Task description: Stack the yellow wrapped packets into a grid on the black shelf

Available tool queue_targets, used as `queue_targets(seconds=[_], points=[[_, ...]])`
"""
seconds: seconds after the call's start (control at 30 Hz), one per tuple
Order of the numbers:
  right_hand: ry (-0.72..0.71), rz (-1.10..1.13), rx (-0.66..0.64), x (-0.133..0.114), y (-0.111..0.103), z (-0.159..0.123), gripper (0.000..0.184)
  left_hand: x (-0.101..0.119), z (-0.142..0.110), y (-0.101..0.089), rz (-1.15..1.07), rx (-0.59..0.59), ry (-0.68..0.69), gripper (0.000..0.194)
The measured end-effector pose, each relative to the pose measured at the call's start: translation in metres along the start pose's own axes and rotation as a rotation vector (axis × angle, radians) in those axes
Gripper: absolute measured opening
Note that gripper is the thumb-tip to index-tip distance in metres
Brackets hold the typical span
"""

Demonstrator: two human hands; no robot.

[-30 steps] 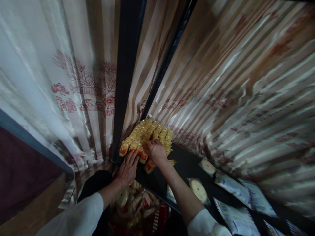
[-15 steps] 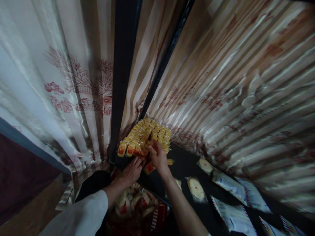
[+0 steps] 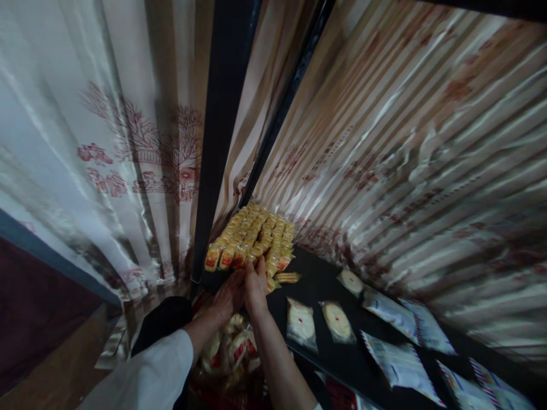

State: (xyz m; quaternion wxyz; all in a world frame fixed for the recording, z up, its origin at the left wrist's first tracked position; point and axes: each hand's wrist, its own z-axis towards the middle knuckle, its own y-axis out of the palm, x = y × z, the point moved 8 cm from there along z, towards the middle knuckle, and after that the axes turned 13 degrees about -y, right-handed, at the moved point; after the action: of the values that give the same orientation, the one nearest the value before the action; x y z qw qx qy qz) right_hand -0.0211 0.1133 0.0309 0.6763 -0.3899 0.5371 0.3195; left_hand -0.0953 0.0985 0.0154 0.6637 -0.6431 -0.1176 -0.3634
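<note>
Small yellow wrapped snack packets [image 3: 252, 228] stand in tight rows at the far corner of a black shelf, some with red labels. My left hand [image 3: 229, 295] is at the front edge of these rows, its fingers partly hidden by the other hand. Beside it, my right hand [image 3: 256, 287] has its fingers stretched out against the front packets. The palms face each other closely; whether a packet is between them cannot be made out. Just right of the rows, a flat yellow packet [image 3: 288, 278] lies on the shelf.
Below the shelf edge is a red container with loose wrapped packets [image 3: 233, 350]. Round pale wrapped cakes [image 3: 301, 322] and several white-and-blue bags [image 3: 397, 364] lie along the black shelf [image 3: 316, 273]. Printed, pleated sheeting [image 3: 363, 142] and a dark post [image 3: 224, 114] stand behind.
My right hand has come down and left from the top of the rows to beside my left hand. The red-labelled packet below it is no longer visible. The view has shifted slightly.
</note>
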Motion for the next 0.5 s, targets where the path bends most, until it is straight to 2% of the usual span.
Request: queue_targets(seconds=[0.17, 0.27, 0.37, 0.5], points=[[0.019, -0.097, 0.043, 0.001, 0.007, 0.006, 0.083, 0.001, -0.002, -0.004, -0.05, 0.009, 0.006, 0.042], [0.054, -0.12, 0.072, 0.002, 0.01, 0.011, 0.086, -0.003, 0.0, -0.004, -0.082, 0.004, -0.05, 0.044], [0.121, -0.102, 0.086, 0.005, 0.011, 0.017, 0.083, -0.009, 0.002, -0.003, -0.117, -0.051, -0.148, 0.044], [0.106, -0.06, 0.065, 0.006, 0.013, 0.023, 0.079, -0.01, 0.003, -0.004, -0.207, -0.087, -0.204, 0.042]])
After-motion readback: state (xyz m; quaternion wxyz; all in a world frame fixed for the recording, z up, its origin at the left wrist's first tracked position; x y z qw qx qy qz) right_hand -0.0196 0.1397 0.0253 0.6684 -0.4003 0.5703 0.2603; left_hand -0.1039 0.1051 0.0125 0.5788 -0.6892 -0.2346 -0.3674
